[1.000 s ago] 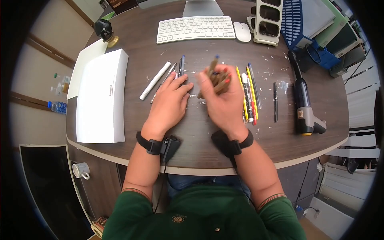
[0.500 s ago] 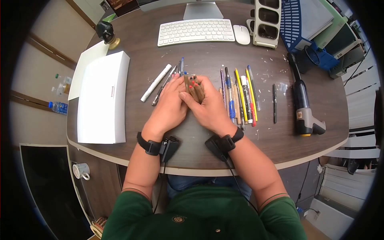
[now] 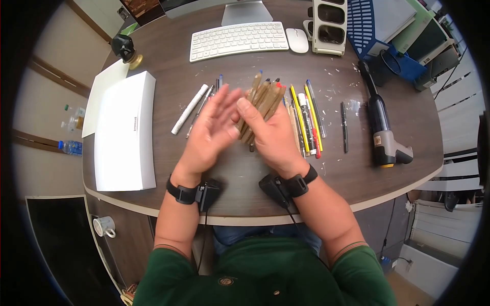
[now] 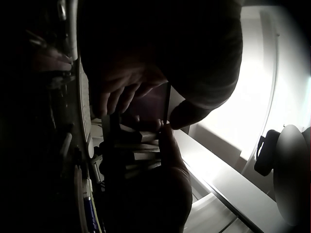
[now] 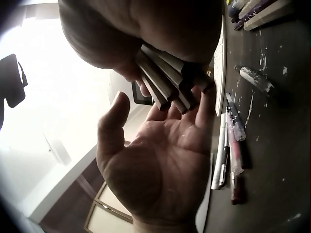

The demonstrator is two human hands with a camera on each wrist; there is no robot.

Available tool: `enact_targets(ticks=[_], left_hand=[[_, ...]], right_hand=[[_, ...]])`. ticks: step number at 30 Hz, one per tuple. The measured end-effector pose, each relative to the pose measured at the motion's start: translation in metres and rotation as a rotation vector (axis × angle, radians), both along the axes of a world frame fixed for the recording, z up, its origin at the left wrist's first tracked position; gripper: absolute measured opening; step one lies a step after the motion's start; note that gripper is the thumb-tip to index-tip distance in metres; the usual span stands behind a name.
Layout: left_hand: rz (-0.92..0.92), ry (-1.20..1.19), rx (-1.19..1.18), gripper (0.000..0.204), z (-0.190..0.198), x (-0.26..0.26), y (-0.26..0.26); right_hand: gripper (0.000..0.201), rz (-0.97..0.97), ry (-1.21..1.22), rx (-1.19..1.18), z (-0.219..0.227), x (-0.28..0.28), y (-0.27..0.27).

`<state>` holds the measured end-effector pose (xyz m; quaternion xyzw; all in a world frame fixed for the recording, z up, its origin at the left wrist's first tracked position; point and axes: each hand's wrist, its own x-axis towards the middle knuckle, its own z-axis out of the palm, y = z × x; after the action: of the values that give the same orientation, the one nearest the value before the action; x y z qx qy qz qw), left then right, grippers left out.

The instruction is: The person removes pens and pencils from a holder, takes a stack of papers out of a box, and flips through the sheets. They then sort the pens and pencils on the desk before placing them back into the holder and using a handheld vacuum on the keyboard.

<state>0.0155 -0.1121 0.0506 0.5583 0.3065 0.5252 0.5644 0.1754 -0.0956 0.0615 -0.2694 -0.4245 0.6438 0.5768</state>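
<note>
My right hand grips a bundle of brown wooden pencils, the thumb lying across them. Blue, dark and red tips point up and away from me. Close on the left is my left hand, its palm turned toward the bundle and its fingers loosely extended, blurred in the head view. The right wrist view shows the open left palm just beyond the pencils' flat ends. Behind the left hand lie a white marker and a few pens, partly covered.
Right of the hands lies a row of pens, pencils and markers, with a black pen apart. A handheld vacuum lies farther right. The keyboard and mouse are behind, a white box left. Pale scraps dot the desk.
My right hand brought the pencils leftward to the left hand, and both hands met around them. Now the left hand has come off the bundle and opened, while the right still holds it.
</note>
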Motion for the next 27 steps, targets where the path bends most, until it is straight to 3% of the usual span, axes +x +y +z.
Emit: enact_targets(ticks=[2,5,9,11,15,18,21,24,27], left_hand=[[-0.128,0.025,-0.063,0.094,0.004,0.012,-0.010],[-0.080,0.063,-0.244,0.094,-0.001,0.022,-0.011],[-0.053,0.294,-0.218,0.072,0.002,0.018,-0.011],[-0.051,0.349,-0.183,0.062,0.000,0.017,-0.010],[-0.043,0.328,-0.125,0.052,-0.008,0.018,-0.012],[0.002,0.291,-0.088,0.045,-0.003,0.026,-0.016],[-0.121,0.267,-0.398,0.033,0.007,0.020,-0.016],[-0.192,0.196,-0.409,0.026,0.007,0.017,-0.016],[-0.309,0.108,-0.492,0.023,0.015,0.011,-0.016]], right_hand=[[0.026,0.045,0.020,-0.067,-0.005,0.003,0.003],[0.026,-0.017,-0.127,0.036,-0.011,-0.004,0.002],[0.032,-0.035,-0.375,0.070,-0.006,-0.005,-0.006],[0.036,-0.118,-0.591,0.208,-0.008,-0.002,-0.005],[0.042,-0.311,-0.772,0.441,-0.009,0.000,-0.003],[0.042,-0.289,-0.727,0.441,-0.019,0.002,0.004],[0.040,0.008,-0.436,0.090,-0.002,0.004,-0.003],[0.036,0.130,-0.358,-0.071,0.010,0.010,-0.006],[0.046,0.320,-0.248,-0.228,0.018,0.015,-0.007]])
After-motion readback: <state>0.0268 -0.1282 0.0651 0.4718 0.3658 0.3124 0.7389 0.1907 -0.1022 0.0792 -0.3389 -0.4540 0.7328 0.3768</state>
